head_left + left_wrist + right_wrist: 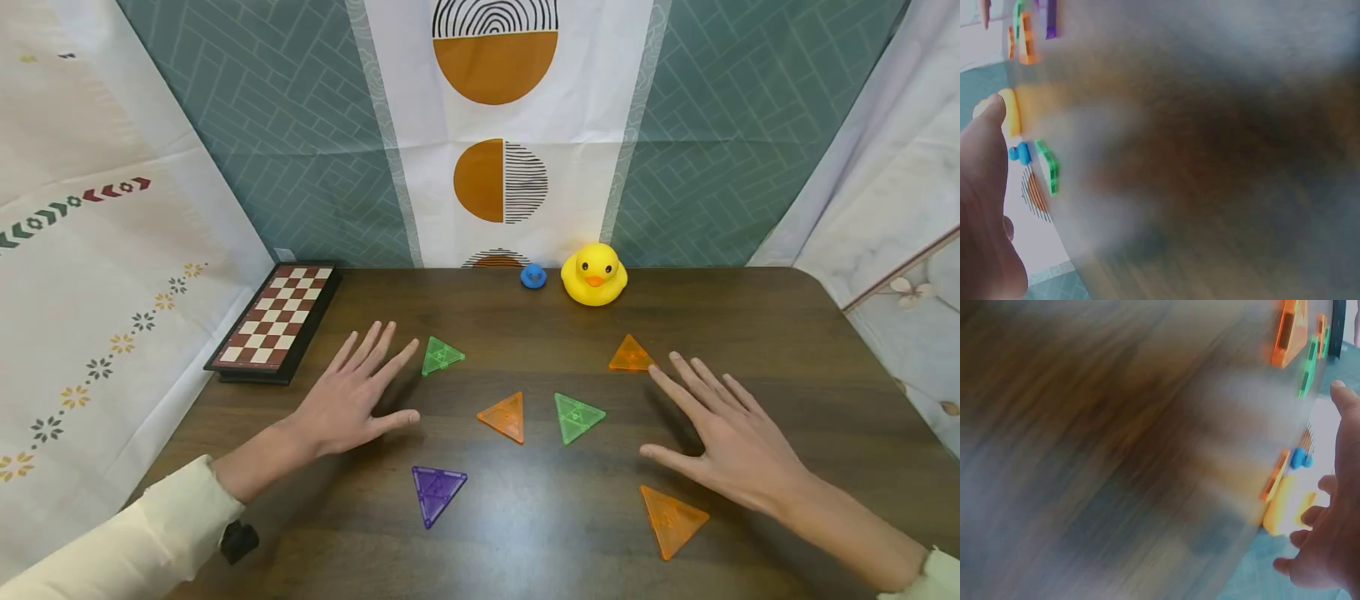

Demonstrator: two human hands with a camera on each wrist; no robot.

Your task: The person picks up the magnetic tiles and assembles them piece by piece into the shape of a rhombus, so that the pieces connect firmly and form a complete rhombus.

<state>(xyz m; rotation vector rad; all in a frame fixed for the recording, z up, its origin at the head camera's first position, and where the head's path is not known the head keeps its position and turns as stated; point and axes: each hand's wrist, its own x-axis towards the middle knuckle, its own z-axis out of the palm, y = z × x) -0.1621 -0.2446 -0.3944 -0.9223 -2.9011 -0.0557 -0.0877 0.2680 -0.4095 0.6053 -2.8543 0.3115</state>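
Translucent triangular tiles lie spread on the dark wooden table. My left hand (352, 400), fingers spread and holding nothing, is nearest a green triangle (441, 356); a purple triangle (438, 493) lies nearer me. My right hand (731, 442) is likewise spread, its index fingertip by an orange triangle (630, 355); whether they touch I cannot tell. Below its thumb lies a larger orange triangle (671, 522). Between the hands are another orange triangle (506, 417) and a second green triangle (577, 417). Both wrist views show bare table under the palms, blurred.
A checkered board (273, 319) on a black box stands at the table's left edge. A yellow rubber duck (594, 275) and a small blue duck (533, 276) sit at the back edge, before a patterned cloth (300, 125). Floral cloth hangs along both sides.
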